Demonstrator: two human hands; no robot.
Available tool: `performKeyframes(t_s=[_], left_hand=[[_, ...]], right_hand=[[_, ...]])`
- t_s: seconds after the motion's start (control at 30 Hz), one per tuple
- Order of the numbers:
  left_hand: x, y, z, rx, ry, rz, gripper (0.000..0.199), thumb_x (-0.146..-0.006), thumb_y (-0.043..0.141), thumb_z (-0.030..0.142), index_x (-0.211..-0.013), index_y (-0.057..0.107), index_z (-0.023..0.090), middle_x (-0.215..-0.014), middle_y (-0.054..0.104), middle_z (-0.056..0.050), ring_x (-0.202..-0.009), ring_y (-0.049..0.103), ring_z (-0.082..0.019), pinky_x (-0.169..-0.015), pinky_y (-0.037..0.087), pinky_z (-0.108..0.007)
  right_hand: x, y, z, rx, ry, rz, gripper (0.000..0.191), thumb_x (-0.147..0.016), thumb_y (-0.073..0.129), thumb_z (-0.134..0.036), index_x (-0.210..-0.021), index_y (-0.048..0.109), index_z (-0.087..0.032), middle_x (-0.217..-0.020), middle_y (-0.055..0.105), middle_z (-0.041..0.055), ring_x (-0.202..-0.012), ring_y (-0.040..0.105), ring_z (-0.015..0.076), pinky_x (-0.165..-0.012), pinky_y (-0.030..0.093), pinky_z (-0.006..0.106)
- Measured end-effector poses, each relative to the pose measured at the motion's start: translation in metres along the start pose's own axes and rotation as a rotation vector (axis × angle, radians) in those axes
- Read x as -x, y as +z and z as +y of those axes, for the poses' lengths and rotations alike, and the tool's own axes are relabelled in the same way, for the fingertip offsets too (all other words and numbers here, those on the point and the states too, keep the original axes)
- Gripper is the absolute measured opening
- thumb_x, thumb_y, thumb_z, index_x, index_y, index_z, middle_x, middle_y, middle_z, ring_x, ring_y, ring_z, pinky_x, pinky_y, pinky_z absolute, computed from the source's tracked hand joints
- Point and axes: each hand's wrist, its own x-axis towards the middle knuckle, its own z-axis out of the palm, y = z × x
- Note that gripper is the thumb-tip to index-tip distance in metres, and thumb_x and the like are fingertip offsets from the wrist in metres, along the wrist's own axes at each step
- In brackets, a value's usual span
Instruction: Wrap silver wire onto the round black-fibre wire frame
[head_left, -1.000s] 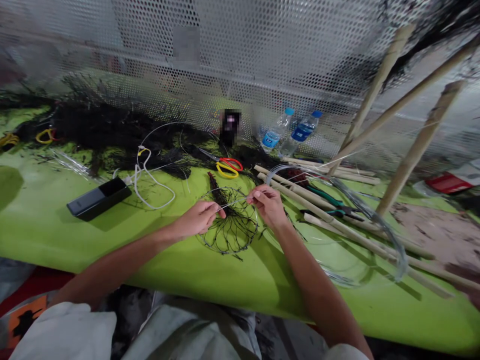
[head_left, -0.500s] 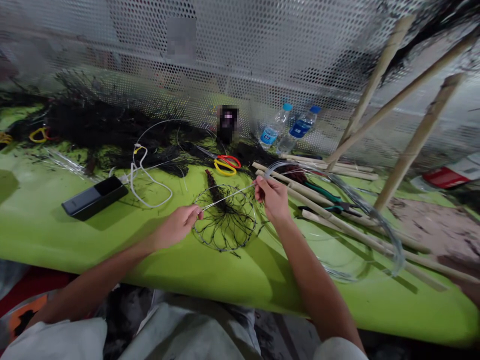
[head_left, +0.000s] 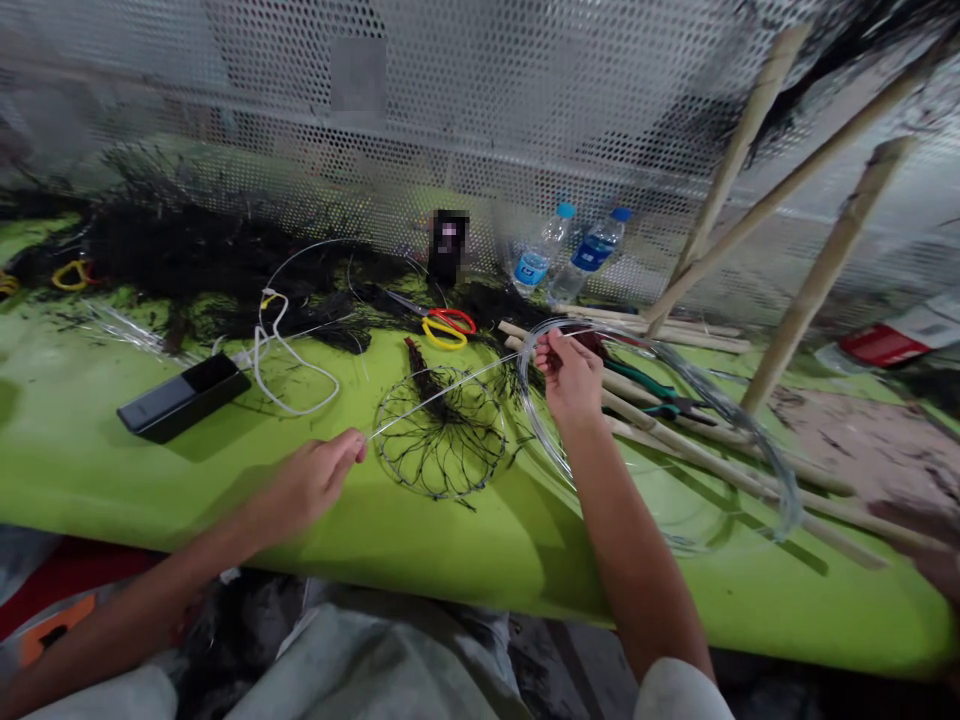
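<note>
Left hand (head_left: 319,475) pinches one end of a pale strand (head_left: 481,373) between thumb and fingers; right hand (head_left: 568,378) has fingertips closed on the same strand further along, exact contact partly hidden; strand pulled near straight between them, a thin length showing past the right hand too.

Position: netted ring (head_left: 446,412) lies flat on the green table (head_left: 420,545), between the hands, neither hand on it; strand crosses over it in view, touching or clear of it I can't tell.

Status, my read: ring is closed into a loop, dark netting spans it and looks caught to the rim in many spots all round; threads gather near the middle into a dark bundle (head_left: 424,375) that points off the far side; so that part looks done. Open: strand shows no join to the ring; short stray ends poke out at the near edge; knot quality too small to judge.

Nearby: coil of clear line (head_left: 780,475) lies right of the ring, partly over wooden sticks (head_left: 697,455); whether the strand belongs to that coil, can't tell; green-handled pliers (head_left: 637,378) lie among the sticks, scissors (head_left: 452,318) beyond the ring; neither tool in hand.
</note>
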Motion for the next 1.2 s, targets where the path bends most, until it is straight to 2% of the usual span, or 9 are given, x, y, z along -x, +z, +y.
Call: performKeyframes(t_s=[0.07,0.13,0.27,0.3,0.43,0.57,0.77,0.93,1.2], left_hand=[[0.001,-0.019,0.005,0.033,0.002,-0.118,0.037,-0.103,0.036,0.048,-0.097,0.059,0.020,-0.083,0.064,-0.003,-0.079,0.060,-0.020,-0.080,0.043,-0.033],[-0.005,-0.037,0.011,0.210,0.007,-0.410,0.041,-0.104,0.037,0.053,-0.110,0.062,0.021,-0.093,0.067,-0.004,-0.089,0.064,-0.020,-0.089,0.046,-0.033],[-0.030,-0.041,0.026,0.674,0.013,-0.851,0.071,-0.095,0.058,0.059,-0.153,0.033,0.027,-0.134,0.063,-0.014,-0.110,0.067,-0.025,-0.095,0.052,-0.038],[-0.038,-0.035,0.033,0.722,-0.009,-0.837,0.072,-0.095,0.059,0.060,-0.153,0.033,0.026,-0.134,0.063,-0.016,-0.104,0.070,-0.025,-0.090,0.054,-0.038],[-0.071,-0.004,0.064,0.723,0.077,-0.442,0.051,-0.099,0.048,0.057,-0.127,0.055,0.016,-0.098,0.067,-0.011,-0.076,0.067,-0.018,-0.069,0.056,-0.033],[-0.094,0.006,0.089,0.613,0.177,-0.287,0.039,-0.105,0.036,0.046,-0.107,0.059,0.015,-0.071,0.046,0.003,-0.051,0.040,-0.008,-0.047,0.034,-0.022],[-0.093,0.002,0.101,0.309,0.359,-0.040,0.026,-0.103,0.045,0.032,-0.093,0.063,0.016,-0.073,0.052,0.001,-0.067,0.046,-0.012,-0.063,0.033,-0.026],[-0.084,-0.002,0.105,0.122,0.412,0.055,0.025,-0.103,0.041,0.026,-0.094,0.062,0.016,-0.073,0.056,0.000,-0.065,0.047,-0.013,-0.067,0.031,-0.028],[-0.090,-0.019,0.099,0.021,0.457,-0.011,0.028,-0.103,0.041,0.028,-0.085,0.060,0.017,-0.071,0.056,0.000,-0.062,0.048,-0.012,-0.066,0.037,-0.026]], right_hand=[[0.009,0.007,0.001,-0.008,-0.018,-0.017,0.031,-0.071,0.087,-0.041,-0.068,0.068,-0.016,-0.060,0.063,-0.0016,-0.048,0.054,0.0048,-0.041,0.044,0.013],[0.019,0.013,0.000,-0.016,-0.026,-0.038,0.032,-0.071,0.087,-0.043,-0.068,0.069,-0.016,-0.059,0.062,-0.0016,-0.048,0.054,0.0053,-0.041,0.044,0.015],[0.040,0.028,-0.003,-0.026,-0.052,-0.084,0.035,-0.073,0.084,-0.049,-0.071,0.069,-0.018,-0.059,0.061,-0.0026,-0.048,0.055,0.0059,-0.043,0.045,0.016],[0.046,0.032,-0.002,-0.022,-0.054,-0.100,0.035,-0.074,0.083,-0.051,-0.072,0.069,-0.018,-0.060,0.061,-0.0027,-0.048,0.055,0.0063,-0.044,0.046,0.017],[0.074,0.048,0.004,0.026,-0.043,-0.190,0.036,-0.079,0.077,-0.055,-0.075,0.069,-0.020,-0.062,0.064,-0.0009,-0.049,0.057,0.0095,-0.046,0.049,0.022],[0.093,0.055,0.011,0.081,-0.082,-0.228,0.038,-0.085,0.070,-0.058,-0.074,0.067,-0.022,-0.063,0.062,-0.0007,-0.048,0.053,0.0102,-0.046,0.045,0.024],[0.104,0.052,0.012,0.136,-0.250,-0.152,0.043,-0.087,0.072,-0.053,-0.062,0.059,-0.021,-0.059,0.053,-0.0024,-0.052,0.044,0.0096,-0.050,0.036,0.025],[0.108,0.054,0.011,0.179,-0.308,-0.136,0.038,-0.088,0.071,-0.053,-0.067,0.066,-0.022,-0.059,0.056,-0.0014,-0.052,0.045,0.0111,-0.051,0.039,0.027],[0.103,0.054,0.009,0.246,-0.343,-0.214,0.028,-0.080,0.078,-0.051,-0.075,0.072,-0.025,-0.080,0.071,0.0025,-0.055,0.057,0.0139,-0.052,0.048,0.030]])
